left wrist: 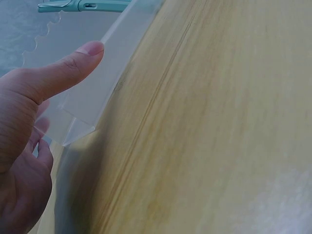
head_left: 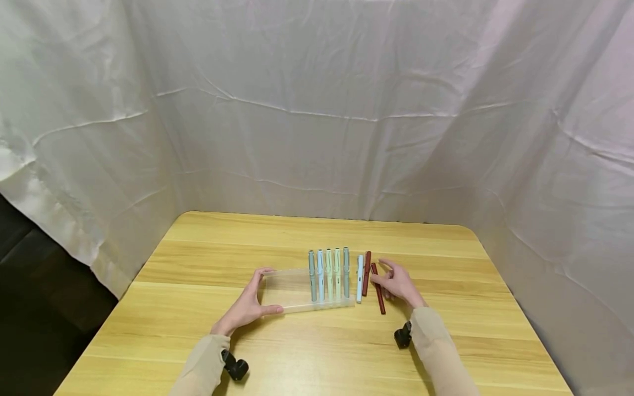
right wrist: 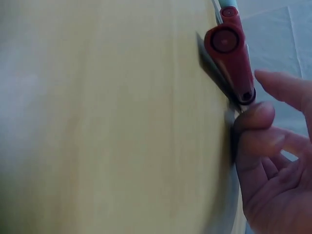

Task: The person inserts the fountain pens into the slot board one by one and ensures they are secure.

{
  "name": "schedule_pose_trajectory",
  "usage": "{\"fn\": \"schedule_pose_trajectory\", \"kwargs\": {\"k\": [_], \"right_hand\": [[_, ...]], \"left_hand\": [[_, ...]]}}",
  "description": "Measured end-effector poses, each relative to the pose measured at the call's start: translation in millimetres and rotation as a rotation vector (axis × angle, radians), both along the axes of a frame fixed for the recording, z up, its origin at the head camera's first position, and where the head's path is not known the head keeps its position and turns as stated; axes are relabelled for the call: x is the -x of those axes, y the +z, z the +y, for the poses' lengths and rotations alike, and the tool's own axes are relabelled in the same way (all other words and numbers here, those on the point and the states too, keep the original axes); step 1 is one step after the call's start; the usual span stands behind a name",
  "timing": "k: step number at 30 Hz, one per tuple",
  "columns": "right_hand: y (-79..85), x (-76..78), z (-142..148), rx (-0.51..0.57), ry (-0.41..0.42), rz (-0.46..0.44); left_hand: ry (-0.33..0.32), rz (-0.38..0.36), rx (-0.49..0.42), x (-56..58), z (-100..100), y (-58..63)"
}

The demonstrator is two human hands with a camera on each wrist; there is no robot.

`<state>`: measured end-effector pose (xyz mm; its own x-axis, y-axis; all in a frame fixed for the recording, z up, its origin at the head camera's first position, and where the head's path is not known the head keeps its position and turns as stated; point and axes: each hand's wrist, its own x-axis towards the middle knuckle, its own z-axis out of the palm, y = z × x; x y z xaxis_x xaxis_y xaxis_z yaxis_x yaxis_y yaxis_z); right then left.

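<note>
My left hand [head_left: 250,302] grips the left end of a clear plastic pen stand [head_left: 287,289], thumb on its front edge and fingers at the back. The stand's scalloped edge shows in the left wrist view, with a teal pen [left wrist: 92,6] lying across it. Several pens in grey-green, light blue and pale green [head_left: 329,275] lie side by side on its right part. My right hand [head_left: 398,283] is at a dark red pen [head_left: 380,300], its thumb overlapping the pen and its index finger stretched out apart from it.
Between the stand and the right hand lie a light blue pen [head_left: 359,280] and another dark red pen [head_left: 366,275]. All rest on a wooden table [head_left: 317,352]. Pale fabric [head_left: 317,137] hangs behind and at both sides. A black camera sits on each wrist.
</note>
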<state>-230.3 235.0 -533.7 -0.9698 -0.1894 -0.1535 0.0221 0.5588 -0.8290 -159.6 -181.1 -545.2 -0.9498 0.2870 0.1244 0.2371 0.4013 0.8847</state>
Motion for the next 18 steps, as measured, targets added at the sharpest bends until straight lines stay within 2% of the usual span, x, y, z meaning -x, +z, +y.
{"fn": "schedule_pose_trajectory", "kwargs": {"k": [6,18], "right_hand": [[-0.6,5.6,-5.0,-0.080,-0.014,0.037],[4.4,1.7,-9.7,-0.175,-0.015,0.068]], "left_hand": [[0.001,0.002,-0.010,0.0,0.0,-0.4],[0.001,0.002,-0.015,0.2,0.1,-0.6]]}}
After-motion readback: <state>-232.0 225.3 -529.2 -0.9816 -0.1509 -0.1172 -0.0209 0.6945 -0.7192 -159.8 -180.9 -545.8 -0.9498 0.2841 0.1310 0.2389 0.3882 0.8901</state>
